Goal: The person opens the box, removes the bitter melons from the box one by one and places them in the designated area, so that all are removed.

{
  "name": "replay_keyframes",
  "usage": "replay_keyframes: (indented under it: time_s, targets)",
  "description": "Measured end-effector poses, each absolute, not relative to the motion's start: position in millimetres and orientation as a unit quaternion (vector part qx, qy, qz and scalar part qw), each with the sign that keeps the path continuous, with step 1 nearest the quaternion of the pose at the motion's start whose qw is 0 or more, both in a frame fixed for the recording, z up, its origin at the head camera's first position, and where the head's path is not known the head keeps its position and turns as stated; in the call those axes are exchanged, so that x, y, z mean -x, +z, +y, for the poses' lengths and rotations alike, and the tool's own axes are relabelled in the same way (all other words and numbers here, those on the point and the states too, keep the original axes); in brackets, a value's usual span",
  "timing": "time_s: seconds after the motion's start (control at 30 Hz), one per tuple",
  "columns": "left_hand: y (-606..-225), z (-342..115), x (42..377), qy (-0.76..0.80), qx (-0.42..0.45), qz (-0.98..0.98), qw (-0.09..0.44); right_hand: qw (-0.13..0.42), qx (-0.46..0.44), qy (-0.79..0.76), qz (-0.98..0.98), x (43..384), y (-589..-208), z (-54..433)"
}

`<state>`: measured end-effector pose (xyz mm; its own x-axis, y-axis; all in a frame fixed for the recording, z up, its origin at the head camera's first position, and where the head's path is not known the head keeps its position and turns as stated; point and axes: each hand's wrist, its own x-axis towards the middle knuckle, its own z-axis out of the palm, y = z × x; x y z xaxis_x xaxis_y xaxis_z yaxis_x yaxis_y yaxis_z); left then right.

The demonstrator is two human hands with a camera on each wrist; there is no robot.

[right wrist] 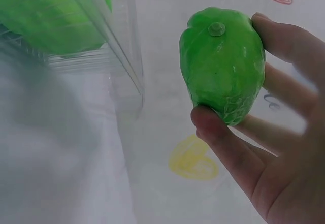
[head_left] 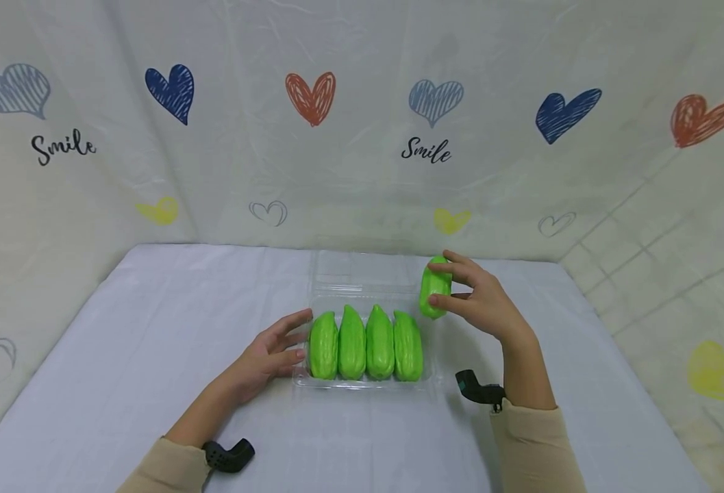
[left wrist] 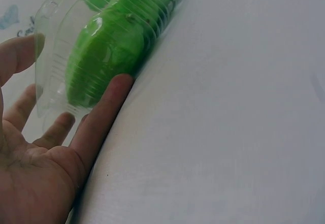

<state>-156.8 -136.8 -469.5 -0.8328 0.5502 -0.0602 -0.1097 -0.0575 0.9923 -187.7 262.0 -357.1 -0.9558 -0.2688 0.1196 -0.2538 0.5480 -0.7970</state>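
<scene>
My right hand [head_left: 485, 301] pinches a green ridged fruit [head_left: 433, 286] between thumb and fingers, raised above the back right corner of a clear plastic box [head_left: 368, 385]. In the right wrist view, the held fruit [right wrist: 221, 66] shows a round stem stub facing the camera. Several matching green fruits [head_left: 352, 349] stand side by side in the box, pointed tips toward the back. At the box's left side rests my left hand [head_left: 268, 356], fingers spread and extended. The left wrist view shows its thumb [left wrist: 104, 112] laid against the box's lower wall, beside a fruit's end [left wrist: 106, 56].
The box's clear lid [head_left: 364, 274] is folded back behind it on the white-covered table [head_left: 214, 301]. A pale curtain [head_left: 362, 171] printed with hearts hangs at the table's back edge. Black wrist cameras [head_left: 231, 455] sit at both sleeves.
</scene>
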Motion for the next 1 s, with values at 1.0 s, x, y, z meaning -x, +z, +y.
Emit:
replay_keyframes:
  time_s: [1.0]
  targets:
    - [-470, -140, 156, 0.716, -0.177, 0.633, 0.236, 0.025, 0.119, -0.442, 0.889, 201, -369, 275]
